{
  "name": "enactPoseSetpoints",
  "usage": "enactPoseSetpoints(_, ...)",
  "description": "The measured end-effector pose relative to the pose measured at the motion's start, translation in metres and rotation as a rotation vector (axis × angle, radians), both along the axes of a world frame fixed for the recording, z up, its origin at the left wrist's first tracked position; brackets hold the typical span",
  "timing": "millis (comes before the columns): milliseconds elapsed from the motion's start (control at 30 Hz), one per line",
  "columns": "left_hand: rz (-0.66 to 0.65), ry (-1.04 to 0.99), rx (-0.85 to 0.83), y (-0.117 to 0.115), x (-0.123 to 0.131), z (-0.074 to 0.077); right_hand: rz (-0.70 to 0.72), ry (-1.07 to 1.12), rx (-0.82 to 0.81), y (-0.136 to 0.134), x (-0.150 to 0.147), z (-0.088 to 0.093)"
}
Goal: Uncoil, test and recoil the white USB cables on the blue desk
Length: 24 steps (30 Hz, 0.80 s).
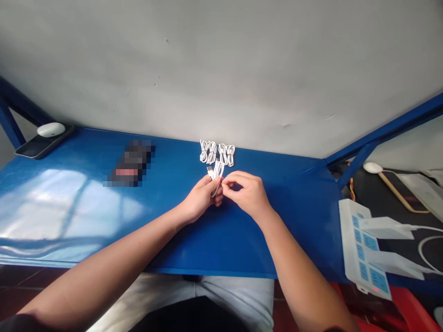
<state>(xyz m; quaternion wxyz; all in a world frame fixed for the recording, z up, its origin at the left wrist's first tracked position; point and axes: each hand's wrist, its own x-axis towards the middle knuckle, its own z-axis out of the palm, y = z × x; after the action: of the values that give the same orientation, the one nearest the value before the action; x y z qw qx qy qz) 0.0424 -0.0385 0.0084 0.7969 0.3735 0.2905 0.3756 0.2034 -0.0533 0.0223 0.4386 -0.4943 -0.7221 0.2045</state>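
Both my hands meet over the middle of a blue table. My left hand is closed round a coiled white cable whose loops and plug stick up above the fingers. My right hand is curled and pinches the same cable from the right. Just behind, near the wall, lie two bundled white cables side by side.
A pixelated dark object lies left of centre. A dark tray with a white oval item sits at the far left corner. A white power strip with plugged adapters is at the right, a white mouse beyond it.
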Motion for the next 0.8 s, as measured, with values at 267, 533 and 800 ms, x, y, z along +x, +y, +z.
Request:
enactPoseSetpoints(267,0.036,0.122,0.126,0.005,-0.006,-0.002,0.030,0.340,-0.400,0.006,0.000,-0.008)
enactPoseSetpoints(533,0.127,0.360,0.516,0.003,-0.008,-0.012,0.097,0.749,-0.836,0.008,0.002,-0.006)
enactPoseSetpoints(800,0.131,0.365,0.491,0.004,-0.007,-0.010,0.032,0.631,-0.629,0.008,-0.005,-0.013)
